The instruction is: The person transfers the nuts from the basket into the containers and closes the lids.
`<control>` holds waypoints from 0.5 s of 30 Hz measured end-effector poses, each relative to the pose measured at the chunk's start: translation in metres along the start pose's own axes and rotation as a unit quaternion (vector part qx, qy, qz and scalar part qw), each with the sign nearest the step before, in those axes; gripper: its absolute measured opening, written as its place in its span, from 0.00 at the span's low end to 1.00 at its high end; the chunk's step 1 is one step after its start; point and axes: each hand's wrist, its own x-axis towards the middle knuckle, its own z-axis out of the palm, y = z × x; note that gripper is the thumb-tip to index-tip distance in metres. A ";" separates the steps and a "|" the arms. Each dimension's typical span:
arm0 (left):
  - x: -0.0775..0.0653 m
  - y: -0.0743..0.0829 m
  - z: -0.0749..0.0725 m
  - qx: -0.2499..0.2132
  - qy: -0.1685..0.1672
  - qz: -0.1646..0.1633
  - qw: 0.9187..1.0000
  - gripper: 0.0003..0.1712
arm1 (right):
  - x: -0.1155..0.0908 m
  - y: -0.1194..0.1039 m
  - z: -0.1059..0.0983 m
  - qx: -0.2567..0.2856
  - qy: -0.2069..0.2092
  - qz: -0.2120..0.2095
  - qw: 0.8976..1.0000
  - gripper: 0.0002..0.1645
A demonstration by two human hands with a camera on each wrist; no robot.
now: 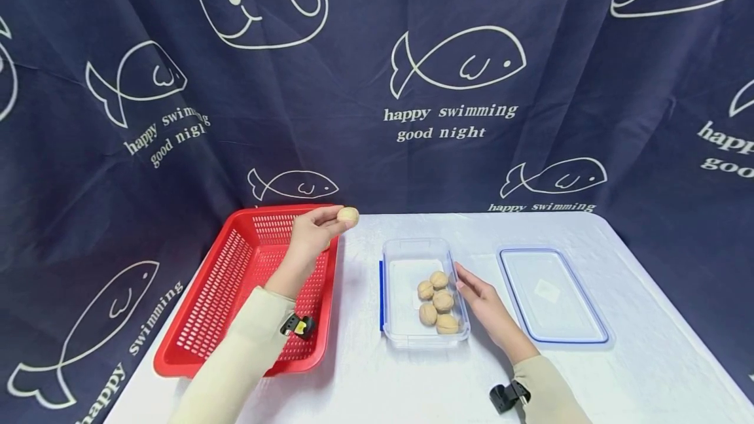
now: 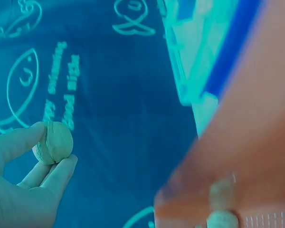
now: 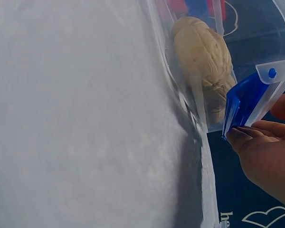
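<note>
Thumb and fingertips of my left hand [image 1: 312, 234] pinch a walnut [image 1: 348, 216], held up over the far right corner of the red basket [image 1: 330, 306]. The left wrist view shows this walnut [image 2: 57, 142] between thumb and fingers. My right hand [image 1: 483, 300] holds the right side of a clear plastic container [image 1: 406, 267], with fingers at its blue latch [image 3: 247, 99] in the right wrist view. Several walnuts [image 1: 444, 301] lie inside the container, mostly on its right. Another walnut [image 2: 222, 219] appears by the basket's slotted wall in the left wrist view.
A clear lid with a blue seal [image 1: 565, 316] lies flat on the white-covered table [image 1: 365, 378], right of the container. The container has another blue latch [image 1: 381, 296] on its left side. Behind the table hangs a dark blue curtain [image 1: 353, 84] with white fish drawings.
</note>
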 end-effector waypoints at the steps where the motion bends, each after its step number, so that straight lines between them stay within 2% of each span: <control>1: -0.003 0.001 0.003 -0.001 -0.003 0.000 1.000 0.23 | 0.000 0.000 0.000 0.000 -0.001 0.000 1.000 0.31; 9: -0.026 0.002 0.031 -0.034 -0.033 0.022 0.999 0.22 | 0.000 -0.001 0.000 0.000 -0.003 0.000 1.000 0.31; 15: -0.037 -0.001 0.055 -0.054 -0.046 0.028 0.997 0.21 | 0.000 0.000 -0.001 -0.001 -0.002 -0.003 1.000 0.31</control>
